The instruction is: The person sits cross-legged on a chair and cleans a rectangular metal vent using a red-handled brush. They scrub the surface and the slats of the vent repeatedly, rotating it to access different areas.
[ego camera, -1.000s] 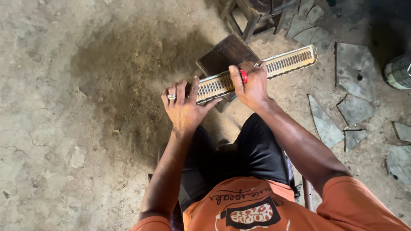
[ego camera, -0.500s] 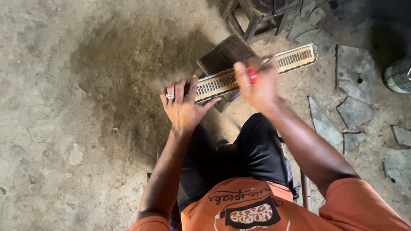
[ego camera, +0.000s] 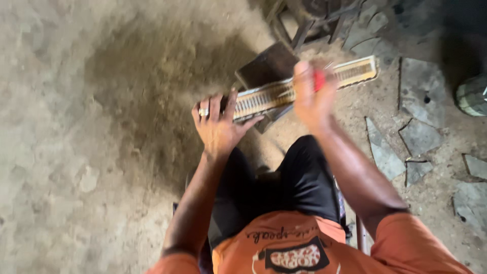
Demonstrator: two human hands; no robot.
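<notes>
A long narrow wooden frame (ego camera: 350, 73) with many thin slats lies across a dark wooden block (ego camera: 266, 66) in front of my knees. My left hand (ego camera: 218, 124), with a ring on one finger, grips the frame's left end. My right hand (ego camera: 312, 94) is blurred by motion over the middle of the frame and is closed on a small red tool (ego camera: 319, 80). The tool's tip is hidden by the blur. My black trousers (ego camera: 299, 187) and orange shirt (ego camera: 284, 243) fill the bottom of the view.
Dusty concrete floor (ego camera: 76, 152) with a dark stain spreads to the left. Broken grey slabs (ego camera: 411, 127) lie at the right. A wooden stool or frame (ego camera: 309, 20) stands behind the block. A round greenish object (ego camera: 472, 94) sits at the right edge.
My right hand has moved right along the frame with the red tool and is now blurred. My left hand stays on the left end.
</notes>
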